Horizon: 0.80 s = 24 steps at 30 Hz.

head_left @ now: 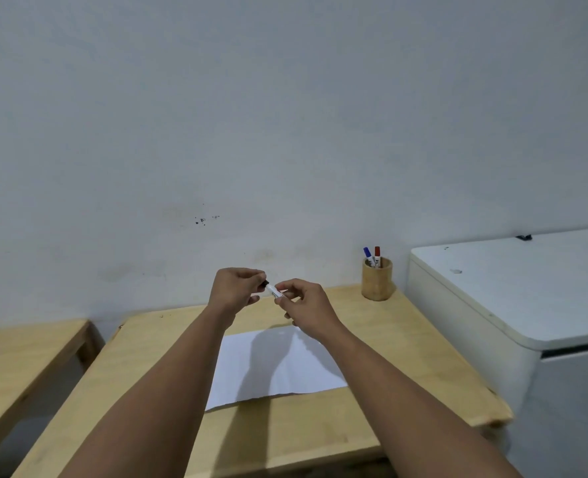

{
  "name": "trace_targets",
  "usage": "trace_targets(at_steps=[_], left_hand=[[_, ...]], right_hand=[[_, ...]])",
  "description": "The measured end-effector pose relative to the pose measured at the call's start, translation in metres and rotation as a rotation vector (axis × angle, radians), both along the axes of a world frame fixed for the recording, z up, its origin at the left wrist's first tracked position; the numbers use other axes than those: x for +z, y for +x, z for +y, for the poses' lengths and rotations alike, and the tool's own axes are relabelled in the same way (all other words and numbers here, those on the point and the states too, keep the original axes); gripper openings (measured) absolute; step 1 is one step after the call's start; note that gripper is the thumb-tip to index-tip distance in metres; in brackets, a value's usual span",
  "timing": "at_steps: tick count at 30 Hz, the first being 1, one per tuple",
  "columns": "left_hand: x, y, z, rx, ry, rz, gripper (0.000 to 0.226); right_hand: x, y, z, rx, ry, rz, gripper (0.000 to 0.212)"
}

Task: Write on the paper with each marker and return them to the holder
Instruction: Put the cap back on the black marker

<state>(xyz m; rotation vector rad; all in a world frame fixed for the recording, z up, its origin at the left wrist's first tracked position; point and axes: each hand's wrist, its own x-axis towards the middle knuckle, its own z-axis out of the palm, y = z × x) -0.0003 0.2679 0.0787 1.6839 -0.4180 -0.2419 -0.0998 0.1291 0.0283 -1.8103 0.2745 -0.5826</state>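
White-barrelled marker with black cap [271, 289] held above the pale wooden table [406, 339], left hand [237, 289] pinching the cap, right hand [303, 305] gripping the barrel, white paper sheet [285, 370] flat below, round wooden holder [377, 279] at two o'clock near the table's far edge, blue marker [367, 252] and red marker [377, 251] upright inside.

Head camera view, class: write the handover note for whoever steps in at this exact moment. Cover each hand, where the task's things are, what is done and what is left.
Left hand: closed on the black cap end of the marker, held above the table.
Right hand: pinching the marker's white barrel.
Whether the cap is coming off or going on cannot be told.
Paper: flat on the table beneath the hands; no writing is visible, though part lies in shadow.
Holder: far right corner of the table, holding a blue marker and a red marker.
Done: one marker taken out.
Left: writing with each marker, then returning them.
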Motion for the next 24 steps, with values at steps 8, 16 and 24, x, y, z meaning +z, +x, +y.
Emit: trace_targets(at_steps=[8, 16, 24], left_hand=[[-0.017, -0.02, -0.051, -0.037, 0.012, 0.009, 0.012], [0.018, -0.012, -0.143, -0.345, 0.109, -0.057, 0.04], [-0.025, 0.017, -0.236, -0.306, 0.291, -0.249, 0.077]], right_hand=[[-0.018, -0.009, -0.036, -0.099, 0.053, -0.038, 0.021], [-0.01, 0.003, -0.123, -0.308, -0.044, -0.043, 0.022], [0.048, 0.018, -0.239, -0.58, -0.199, -0.157, 0.006]])
